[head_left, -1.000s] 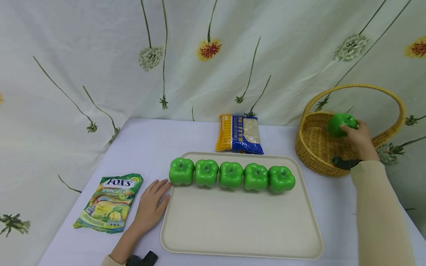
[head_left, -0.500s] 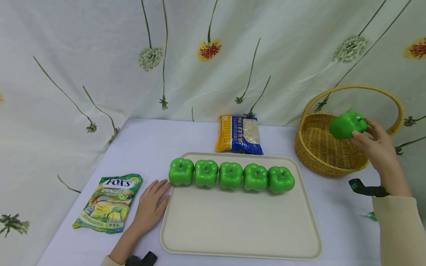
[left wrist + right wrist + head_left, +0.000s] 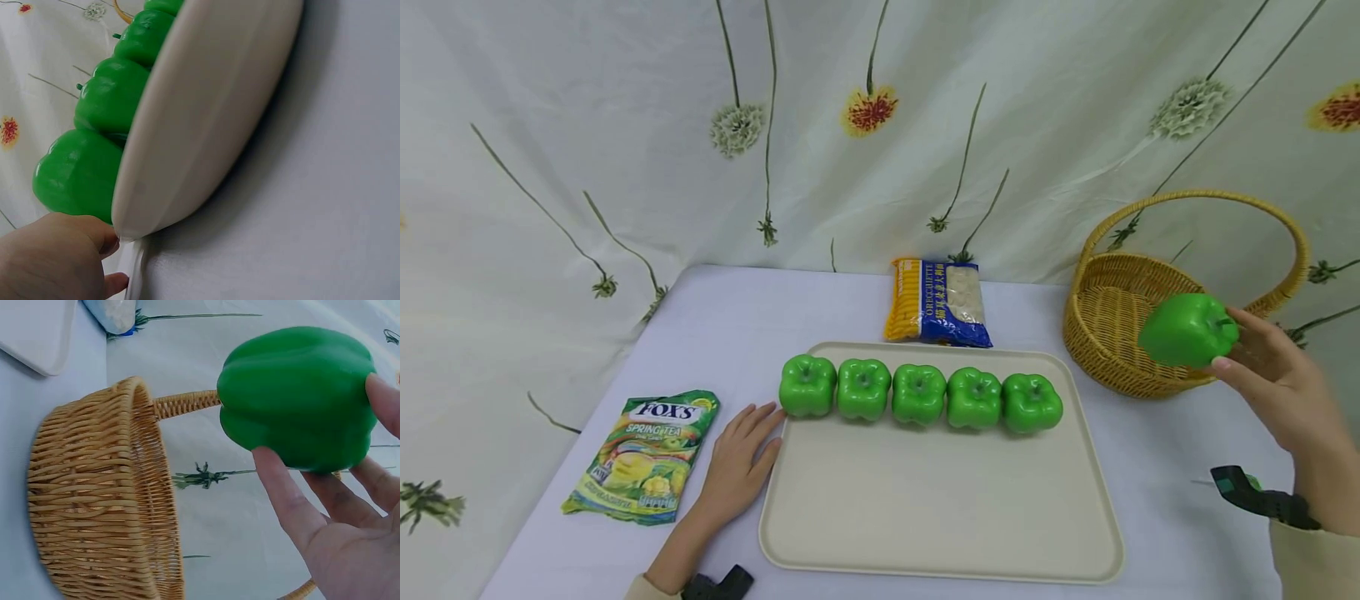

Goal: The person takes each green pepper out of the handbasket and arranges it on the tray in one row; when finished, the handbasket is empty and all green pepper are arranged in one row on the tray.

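Note:
My right hand (image 3: 1285,379) holds a green bell pepper (image 3: 1187,330) by its stem end, thumb and fingers spread around it. In the head view the pepper overlaps the near right rim of the wicker basket (image 3: 1101,360); the right wrist view shows the pepper (image 3: 300,397) held up beside the basket's side (image 3: 94,494). My left hand (image 3: 741,462) lies along the left edge of a cream tray (image 3: 940,508), fingertips at the leftmost pepper of a row. Several green bell peppers (image 3: 919,393) stand side by side along the tray's back edge.
A yellow and blue orecchiette bag (image 3: 938,302) lies behind the tray. Left of my left hand is a green Fox's candy bag (image 3: 643,457). The basket's tall handle (image 3: 1210,195) arches over it. A flower-printed cloth (image 3: 820,183) hangs behind the table.
My right hand has lifted the green bell pepper out of the basket and drawn it right and toward me. The left hand and the row of peppers stay in place.

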`<state>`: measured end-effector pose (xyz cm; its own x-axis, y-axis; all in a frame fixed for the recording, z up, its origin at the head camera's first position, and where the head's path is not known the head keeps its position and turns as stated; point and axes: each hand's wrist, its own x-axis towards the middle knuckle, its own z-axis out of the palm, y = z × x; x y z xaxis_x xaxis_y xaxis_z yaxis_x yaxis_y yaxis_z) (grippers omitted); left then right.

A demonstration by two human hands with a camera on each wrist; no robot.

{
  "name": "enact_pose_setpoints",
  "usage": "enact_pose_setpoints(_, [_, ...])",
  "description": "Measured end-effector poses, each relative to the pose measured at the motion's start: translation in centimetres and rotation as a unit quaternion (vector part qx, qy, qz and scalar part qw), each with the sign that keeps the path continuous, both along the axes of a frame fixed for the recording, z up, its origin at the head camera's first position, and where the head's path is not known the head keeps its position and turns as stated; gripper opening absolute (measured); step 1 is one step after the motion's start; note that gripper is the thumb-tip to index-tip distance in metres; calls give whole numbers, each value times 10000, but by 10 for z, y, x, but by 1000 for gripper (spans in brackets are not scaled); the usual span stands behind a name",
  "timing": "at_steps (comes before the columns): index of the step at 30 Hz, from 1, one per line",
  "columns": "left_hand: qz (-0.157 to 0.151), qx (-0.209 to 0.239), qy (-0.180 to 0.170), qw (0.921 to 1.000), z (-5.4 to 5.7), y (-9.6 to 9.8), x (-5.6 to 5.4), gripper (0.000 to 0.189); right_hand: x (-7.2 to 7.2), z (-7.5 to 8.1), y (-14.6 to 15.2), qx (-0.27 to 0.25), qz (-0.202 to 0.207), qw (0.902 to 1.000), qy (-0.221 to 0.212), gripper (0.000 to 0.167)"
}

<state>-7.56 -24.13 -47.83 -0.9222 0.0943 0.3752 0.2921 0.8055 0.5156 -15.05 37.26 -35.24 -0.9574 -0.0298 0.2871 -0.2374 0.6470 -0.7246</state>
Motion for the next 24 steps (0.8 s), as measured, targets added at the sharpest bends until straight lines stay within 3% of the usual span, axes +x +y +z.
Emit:
enact_pose_setpoints(5, [9,-4,12,10000,-1,0,0,39,6,-16,-5,-87,675,9977,-37,70])
enact_pose_setpoints(13, [14,13,-45,10000,2,1,0,39,10,-36,-26,-198,1535,9864,-556,69])
enact_pose_setpoints(24, [45,22,-86,10000,1,0,0,39,1,-54,-46,-504,2230,9701,-811,62])
